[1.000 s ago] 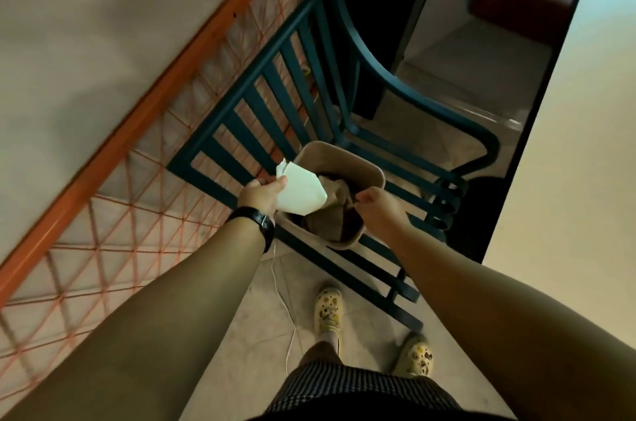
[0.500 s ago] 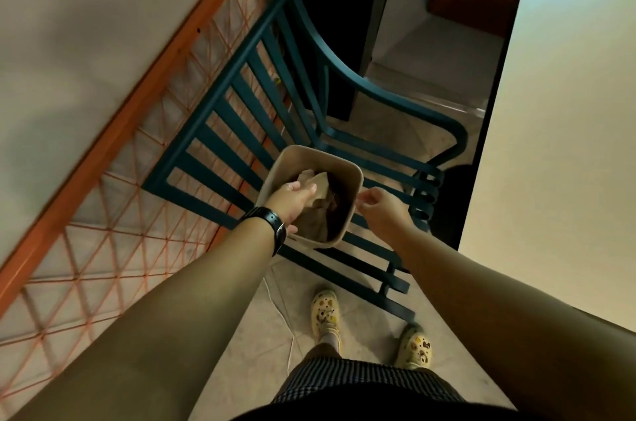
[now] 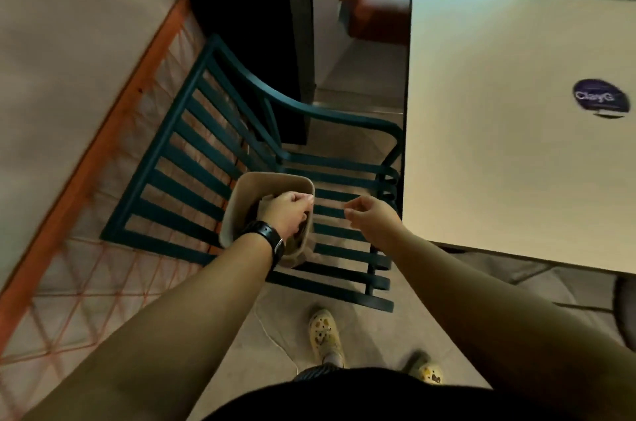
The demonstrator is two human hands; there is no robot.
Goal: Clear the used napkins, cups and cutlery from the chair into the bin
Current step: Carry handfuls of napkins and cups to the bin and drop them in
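White napkin, held above bin (image 3: 241,200) a second ago, no longer visible as flat sheet; only crumpled paper shows inside bin under left hand (image 3: 287,214). Left hand now lies deep in bin mouth, fingers (image 3: 303,202) curled near right rim, pressing down on contents. Right hand (image 3: 370,215), earlier at bin's right rim, now apart from bin, hanging right of it over chair (image 3: 344,250) slats, fingers loosely curled, holding nothing. View swings right: desk (image 3: 499,145) fills more of right side, round sticker (image 3: 598,98) now showing.
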